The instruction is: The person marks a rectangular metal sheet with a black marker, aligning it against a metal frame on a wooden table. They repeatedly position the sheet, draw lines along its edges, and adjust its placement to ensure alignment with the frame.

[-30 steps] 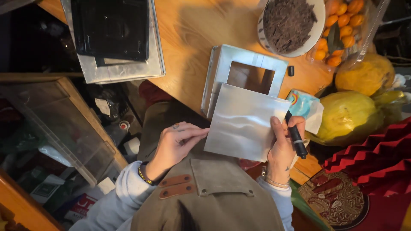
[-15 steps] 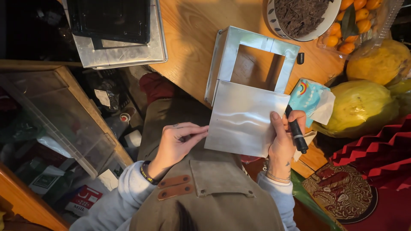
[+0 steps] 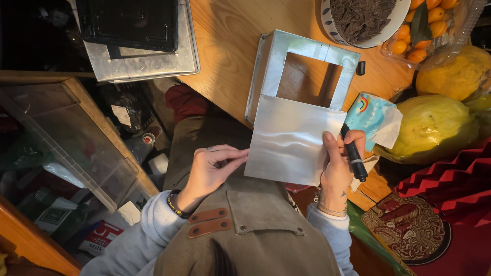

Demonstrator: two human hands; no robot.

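Sheet metal (image 3: pixel 291 140), thin and silvery, held over the lap at the near edge of the tabletop (image 3: pixel 230 46), its top edge against the open metal frame (image 3: pixel 302 66). Probably light, springy, slick, sharp along the cut edges; best pinched at opposite side edges. Left hand (image 3: pixel 212 168) fingers (image 3: pixel 232 156) grasping the left edge. Right hand (image 3: pixel 340 163) gripping the right edge, thumb on the face, black marker (image 3: pixel 354 156) clenched in the fingers. Tissue pack (image 3: pixel 371 117) and yellow fruit (image 3: pixel 434 128) crowd the right; more room left.
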